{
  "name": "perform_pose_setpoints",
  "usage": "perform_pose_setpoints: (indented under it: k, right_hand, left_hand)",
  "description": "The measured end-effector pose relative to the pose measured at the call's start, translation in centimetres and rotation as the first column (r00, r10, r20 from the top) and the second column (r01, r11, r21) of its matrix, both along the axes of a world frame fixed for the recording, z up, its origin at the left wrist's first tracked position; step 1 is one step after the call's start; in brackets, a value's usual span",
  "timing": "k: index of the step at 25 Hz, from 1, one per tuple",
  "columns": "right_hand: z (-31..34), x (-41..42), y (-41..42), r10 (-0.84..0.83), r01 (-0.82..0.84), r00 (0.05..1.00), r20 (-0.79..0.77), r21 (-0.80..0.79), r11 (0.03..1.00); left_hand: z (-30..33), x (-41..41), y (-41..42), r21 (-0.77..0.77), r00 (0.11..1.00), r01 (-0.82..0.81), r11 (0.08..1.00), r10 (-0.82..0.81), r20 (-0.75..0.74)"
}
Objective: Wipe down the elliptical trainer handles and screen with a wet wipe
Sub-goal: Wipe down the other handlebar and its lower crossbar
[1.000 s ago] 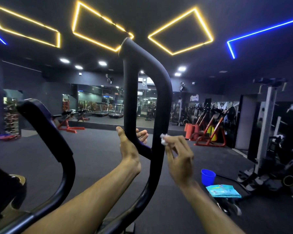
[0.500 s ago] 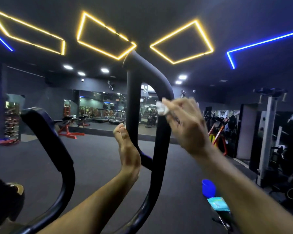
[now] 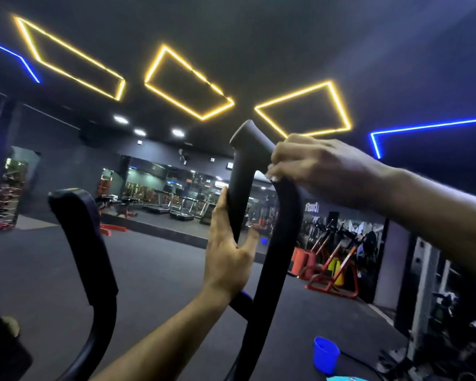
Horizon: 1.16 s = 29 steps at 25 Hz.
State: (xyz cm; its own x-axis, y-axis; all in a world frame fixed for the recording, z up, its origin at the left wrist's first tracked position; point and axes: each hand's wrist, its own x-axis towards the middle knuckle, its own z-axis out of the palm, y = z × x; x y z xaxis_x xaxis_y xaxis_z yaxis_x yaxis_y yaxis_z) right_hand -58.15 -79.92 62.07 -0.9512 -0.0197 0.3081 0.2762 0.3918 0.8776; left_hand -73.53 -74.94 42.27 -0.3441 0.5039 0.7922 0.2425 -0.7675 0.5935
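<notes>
The wet wipe [image 3: 271,176] was barely visible, just a small white scrap pinched under the fingertips of the right hand [image 3: 322,169], which was curled over the top bend of the right handle [image 3: 283,224] of the elliptical trainer. That looped black handle was gripped lower down, on its inner upright bar, by the left hand [image 3: 226,257], thumb along the bar and fingers wrapped round the far side. The left handle [image 3: 85,243] was left untouched, standing well apart on the left.

Containers-wise: a blue bucket [image 3: 325,353] was seen on the dark floor, near right, and what was in it couldn't be made out from this angle. Just beside it, at the bottom edge, a sliver of a light blue pack [image 3: 341,378] was cut off by the frame. Orange gym machines [image 3: 333,268] were parked far right, and yellow light frames [image 3: 305,108] were glowing on the ceiling.
</notes>
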Motion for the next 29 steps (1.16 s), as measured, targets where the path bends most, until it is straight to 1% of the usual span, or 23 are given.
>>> perform_pose_setpoints:
  k: [2,3,4,7,8,9,10,12,13,14,15,17,18,19,21,23,24,26,28,29]
  right_hand:
    - [0.8,-1.1,0.4,0.073,-0.090,0.976,-0.206,-0.074,0.993]
    - [0.7,-2.2,0.5,0.090,-0.119,0.961,-0.260,-0.099,0.988]
    - [0.0,-2.8,0.8,0.081,-0.108,0.963,-0.257,-0.091,0.990]
    - [-2.8,-0.7,1.3,0.023,-0.024,0.998,-0.059,-0.024,0.999]
    - [-3.1,0.6,1.1,0.023,-0.024,0.999,-0.050,-0.031,0.999]
    - [-2.8,1.5,1.1,0.041,-0.045,0.994,-0.097,-0.041,0.998]
    - [-2.5,1.7,1.2,0.064,-0.077,0.980,-0.189,-0.064,0.995]
    - [-2.4,0.8,1.7,0.112,-0.161,0.921,-0.373,-0.105,0.981]
    - [-3.0,-0.2,2.0,0.121,-0.174,0.901,-0.416,-0.092,0.980]
    - [-4.0,-0.7,2.4,0.121,-0.154,0.906,-0.404,-0.050,0.987]
    - [-5.0,-0.7,2.8,0.118,-0.126,0.935,-0.334,-0.005,0.992]
    - [-6.0,0.7,3.0,0.084,-0.080,0.981,-0.174,0.031,0.996]
    - [-6.1,1.4,2.8,0.079,-0.075,0.984,-0.156,0.036,0.997]
    - [-6.1,1.7,2.7,0.086,-0.079,0.979,-0.184,0.041,0.996]
    - [-6.0,0.8,2.6,0.098,-0.086,0.944,-0.316,0.052,0.995]
    - [-6.6,-1.4,2.7,0.065,-0.054,0.899,-0.432,0.036,0.998]
    - [-7.1,-2.3,2.9,0.030,-0.016,0.897,-0.441,0.034,0.999]
    - [-8.0,-2.1,3.2,-0.045,0.068,0.924,-0.381,0.048,0.997]
    - [-8.2,-0.3,2.8,-0.050,0.067,0.941,-0.335,0.041,0.997]
    - [-8.3,0.5,2.6,-0.033,0.043,0.929,-0.368,0.020,0.999]
  left_hand:
    - [0.2,0.0,-0.1,-0.016,1.000,-0.011,1.000,0.011,0.003]
    - [0.2,-0.1,-0.1,-0.018,1.000,-0.015,1.000,0.015,0.005]
    - [0.2,-0.2,-0.1,-0.021,1.000,-0.013,1.000,0.013,0.000]
    - [0.5,-0.4,-0.5,-0.057,0.999,0.012,0.998,-0.014,-0.038]
    - [0.5,-0.3,-0.6,-0.071,0.998,0.013,0.997,-0.017,-0.056]
    - [0.5,-0.3,-0.5,-0.077,0.997,0.007,0.997,-0.012,-0.071]
    - [0.5,-0.3,-0.4,-0.073,0.997,-0.005,0.997,-0.001,-0.082]
    - [0.5,-0.1,-0.2,-0.072,0.996,-0.022,0.997,0.016,-0.084]
    - [0.5,-0.1,-0.1,-0.081,0.997,-0.022,0.997,0.015,-0.080]
    - [0.5,-0.2,-0.1,-0.090,0.997,-0.021,0.996,0.014,-0.081]
    - [0.5,-0.3,0.0,-0.086,0.996,-0.026,0.996,0.019,-0.088]
    - [0.4,-0.4,0.1,-0.050,0.994,-0.039,0.998,0.034,-0.100]
    - [0.3,-0.4,0.0,-0.040,0.994,-0.041,0.998,0.036,-0.100]
    - [0.3,-0.3,0.0,-0.038,0.994,-0.043,0.998,0.039,-0.097]
    - [0.4,-0.1,0.0,-0.059,0.995,-0.048,0.997,0.043,-0.088]
    - [0.4,0.0,0.2,-0.075,0.995,-0.054,0.996,0.047,-0.088]
    - [0.4,-0.1,0.2,-0.066,0.995,-0.055,0.996,0.049,-0.087]
    - [0.4,-0.2,0.2,-0.037,0.995,-0.045,0.998,0.041,-0.091]
    - [0.5,-0.3,-0.1,-0.031,0.996,-0.027,0.999,0.024,-0.091]
    - [0.6,-0.3,-0.2,-0.038,0.996,-0.020,0.999,0.016,-0.091]
